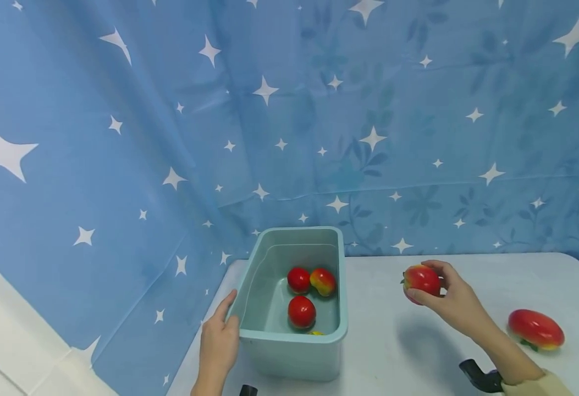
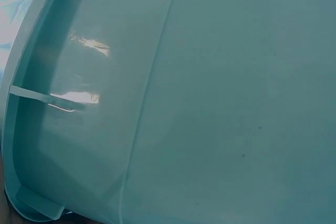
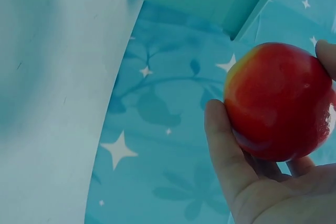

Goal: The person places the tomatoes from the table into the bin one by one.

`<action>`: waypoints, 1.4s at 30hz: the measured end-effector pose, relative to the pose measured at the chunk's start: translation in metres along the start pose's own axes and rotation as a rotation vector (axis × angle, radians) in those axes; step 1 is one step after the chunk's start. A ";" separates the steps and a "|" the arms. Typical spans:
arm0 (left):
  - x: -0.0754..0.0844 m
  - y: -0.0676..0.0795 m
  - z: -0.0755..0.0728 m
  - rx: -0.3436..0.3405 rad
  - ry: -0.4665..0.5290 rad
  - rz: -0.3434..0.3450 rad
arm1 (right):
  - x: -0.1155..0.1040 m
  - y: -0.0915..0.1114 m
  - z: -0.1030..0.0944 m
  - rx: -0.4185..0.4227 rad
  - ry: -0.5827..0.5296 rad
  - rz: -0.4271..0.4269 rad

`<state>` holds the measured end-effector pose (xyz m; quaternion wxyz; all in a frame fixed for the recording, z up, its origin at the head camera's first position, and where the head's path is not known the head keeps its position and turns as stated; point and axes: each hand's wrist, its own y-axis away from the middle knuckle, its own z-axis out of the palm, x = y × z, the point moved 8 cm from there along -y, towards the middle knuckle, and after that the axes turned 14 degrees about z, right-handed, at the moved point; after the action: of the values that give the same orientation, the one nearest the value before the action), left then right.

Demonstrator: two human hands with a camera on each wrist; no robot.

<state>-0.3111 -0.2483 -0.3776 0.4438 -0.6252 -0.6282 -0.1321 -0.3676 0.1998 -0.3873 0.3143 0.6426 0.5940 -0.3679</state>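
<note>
Cloth (image 1: 319, 165), blue with white stars, hangs at 12 o'clock behind the white surface (image 1: 373, 352). An oblong red fruit (image 1: 536, 329) lies at 4 o'clock from the round red fruit (image 1: 421, 280), which the right hand's grip (image 1: 456, 301) grasps above the surface. The bin (image 1: 289, 357) stands at 9 o'clock, its side wall between. The right wrist view shows a finger (image 3: 221, 142) against the fruit's yellowish flank; green leaves (image 1: 403, 279) show only in the head view. The left hand's grip (image 1: 218, 335) touches the bin's rim at 8 o'clock; whether clenched, I cannot tell. Inside, a far red fruit (image 1: 298, 280) has a red-and-yellow fruit (image 1: 323, 282) at 3 o'clock, a near red fruit (image 1: 301, 312) at 6 o'clock, and a yellow thing (image 1: 316, 333) partly hidden by the near wall.
</note>
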 end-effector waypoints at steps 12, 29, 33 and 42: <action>0.001 -0.002 0.004 -0.018 0.002 0.017 | -0.031 -0.010 0.009 -0.016 0.012 -0.064; 0.004 -0.002 0.007 0.005 0.004 0.059 | -0.092 -0.008 0.044 -0.113 -0.128 -0.134; 0.005 -0.002 0.006 0.006 0.006 0.060 | -0.102 -0.007 0.054 -0.134 -0.170 -0.160; 0.003 0.000 -0.001 0.021 -0.008 0.064 | -0.131 -0.006 0.080 -0.168 -0.233 -0.213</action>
<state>-0.3104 -0.2471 -0.3754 0.4521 -0.6406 -0.6111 -0.1089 -0.3841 0.0638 -0.3189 0.3927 0.5005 0.6470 -0.4202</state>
